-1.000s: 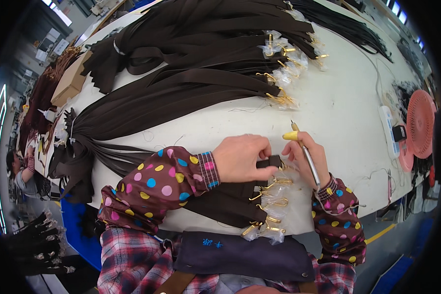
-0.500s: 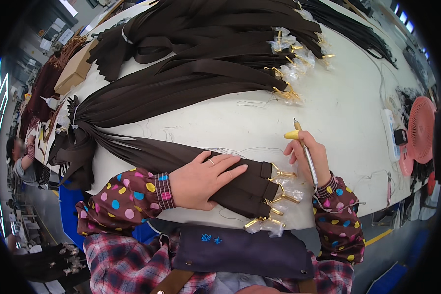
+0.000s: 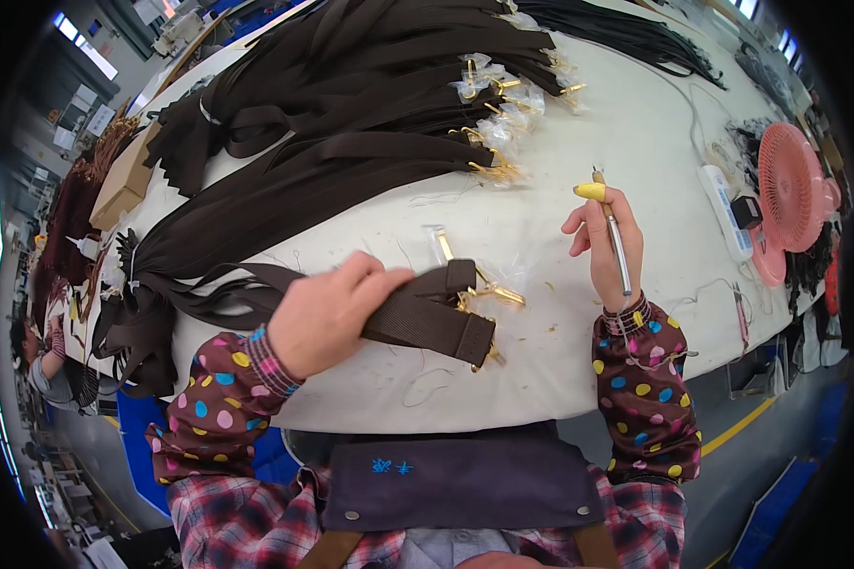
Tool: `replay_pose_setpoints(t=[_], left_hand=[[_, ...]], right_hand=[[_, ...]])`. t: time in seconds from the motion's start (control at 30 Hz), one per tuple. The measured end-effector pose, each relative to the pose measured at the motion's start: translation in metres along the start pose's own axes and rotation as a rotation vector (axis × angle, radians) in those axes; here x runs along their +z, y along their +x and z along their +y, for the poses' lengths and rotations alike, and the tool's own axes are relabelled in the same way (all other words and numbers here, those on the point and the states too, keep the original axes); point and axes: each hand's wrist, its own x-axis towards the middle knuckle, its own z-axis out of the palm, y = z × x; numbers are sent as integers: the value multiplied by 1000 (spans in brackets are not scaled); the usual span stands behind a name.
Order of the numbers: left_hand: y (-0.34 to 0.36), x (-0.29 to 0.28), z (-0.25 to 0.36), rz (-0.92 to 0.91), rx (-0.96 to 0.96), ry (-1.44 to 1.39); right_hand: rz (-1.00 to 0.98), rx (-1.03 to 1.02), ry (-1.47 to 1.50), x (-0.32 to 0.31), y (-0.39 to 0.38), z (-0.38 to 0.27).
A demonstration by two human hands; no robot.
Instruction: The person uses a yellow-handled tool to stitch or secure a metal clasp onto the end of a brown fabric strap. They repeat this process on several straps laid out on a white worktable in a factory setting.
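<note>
My left hand (image 3: 324,311) is closed around a bunch of dark brown straps (image 3: 422,324), lifted and bunched near their right ends. Gold metal clasps (image 3: 498,294), some wrapped in clear plastic, hang from these ends. My right hand (image 3: 619,248), apart from the straps to the right, holds a slim silver pen-like tool (image 3: 620,261) with a thin cord at its lower end. The tool's tip points up and away. A yellow finger cover (image 3: 590,192) sits on my right index finger.
More dark brown straps (image 3: 304,190) lie bundled across the white table (image 3: 579,379). To the right stand a pink fan (image 3: 789,185) and a white power strip (image 3: 726,213). Black cords (image 3: 626,38) lie at the back, a cardboard box (image 3: 123,180) at left. Another person (image 3: 55,365) is at far left.
My left hand, flat on the straps before, now grips them; their ends are lifted, twisted and bunched together. My right hand has moved slightly farther away with the tool. The whole view has shifted.
</note>
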Motion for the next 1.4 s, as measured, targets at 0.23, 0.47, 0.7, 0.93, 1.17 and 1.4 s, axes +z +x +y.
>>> replay_pose_setpoints(t=[0.23,0.47,0.7,0.93,1.17,1.4], left_hand=[[3,-32,-12,273,76,166],[-45,-78,-60,396,-172,270],[-273,-185,-197,850,-675,546],[-320,-102,-209,903,-838,1149],[-195,45,-133,416,-734,-73],[-222,57,-194,256,-1133,93]], right_hand=[[-22,4,-22,0,-2,1],[-26,10,-47,-2,-1,3],[-80,-9,-36,12,-2,1],[-24,-11,-106,3,-2,7],[-44,23,-88,4,-3,11],[-68,-10,-80,3,-4,9]])
